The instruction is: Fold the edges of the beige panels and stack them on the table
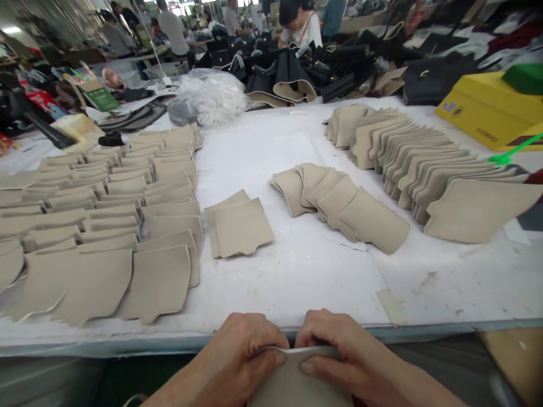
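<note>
A beige leather panel (303,381) is held at the table's front edge, its lower part cut off by the bottom of the view. My left hand (250,347) pinches its top edge, thumb on the near face and fingers curled behind. Close beside it, my right hand (335,350) grips the same edge in the same way. Beyond my hands, two similar beige panels (241,226) lie overlapping on the white table. A fanned group of panels (339,198) rests to their right.
Rows of overlapping beige panels (93,271) cover the table's left side. A long leaning row (424,152) stands at the right, near a yellow box (487,107). Clear plastic bags (212,96) and black bags (292,73) lie at the back. People work farther off.
</note>
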The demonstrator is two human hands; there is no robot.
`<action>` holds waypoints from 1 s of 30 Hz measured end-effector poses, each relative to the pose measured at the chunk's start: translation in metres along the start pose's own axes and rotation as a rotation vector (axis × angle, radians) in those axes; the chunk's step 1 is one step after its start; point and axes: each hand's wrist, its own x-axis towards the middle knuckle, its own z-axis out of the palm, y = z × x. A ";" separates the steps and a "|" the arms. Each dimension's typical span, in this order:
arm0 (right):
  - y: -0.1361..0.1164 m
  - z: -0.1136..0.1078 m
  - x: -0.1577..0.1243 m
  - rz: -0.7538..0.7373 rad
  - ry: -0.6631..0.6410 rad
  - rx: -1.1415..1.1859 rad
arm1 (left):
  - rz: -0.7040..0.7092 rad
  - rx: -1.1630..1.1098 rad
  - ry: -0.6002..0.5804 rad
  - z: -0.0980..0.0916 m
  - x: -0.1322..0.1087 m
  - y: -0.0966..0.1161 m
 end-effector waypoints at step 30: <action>0.016 -0.007 -0.012 -0.021 0.171 0.126 | 0.222 0.220 0.081 0.015 0.008 -0.011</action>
